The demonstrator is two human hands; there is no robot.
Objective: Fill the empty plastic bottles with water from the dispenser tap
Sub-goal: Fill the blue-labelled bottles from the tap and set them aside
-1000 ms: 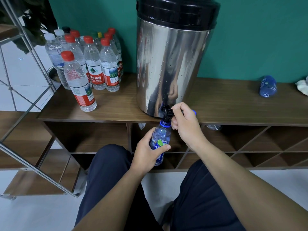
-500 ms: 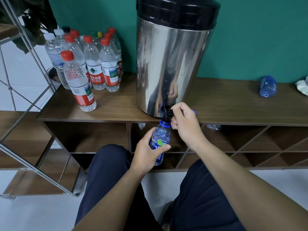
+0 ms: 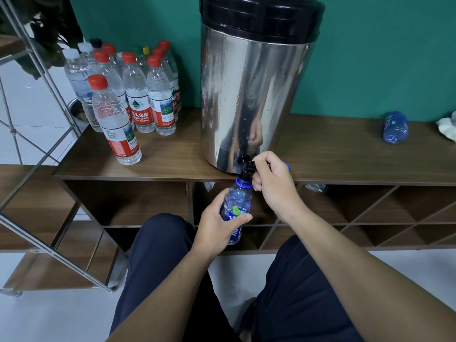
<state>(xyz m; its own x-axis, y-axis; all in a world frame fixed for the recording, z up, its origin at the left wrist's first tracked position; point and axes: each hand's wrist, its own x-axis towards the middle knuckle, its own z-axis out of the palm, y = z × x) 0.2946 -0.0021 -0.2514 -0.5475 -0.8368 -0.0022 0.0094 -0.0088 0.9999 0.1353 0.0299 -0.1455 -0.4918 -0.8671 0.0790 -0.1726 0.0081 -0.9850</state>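
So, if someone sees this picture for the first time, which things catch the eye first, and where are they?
The tall steel dispenser stands mid-shelf against the green wall. Below its black tap, the left hand holds a blue bottle with its mouth at the spout, while the right hand grips the tap lever. A cluster of red-capped bottles stands at the shelf's left end.

Left hand (image 3: pixel 217 224) grips with curled fingers (image 3: pixel 238 217); right hand (image 3: pixel 274 185) is fisted, both forearms extended forward.
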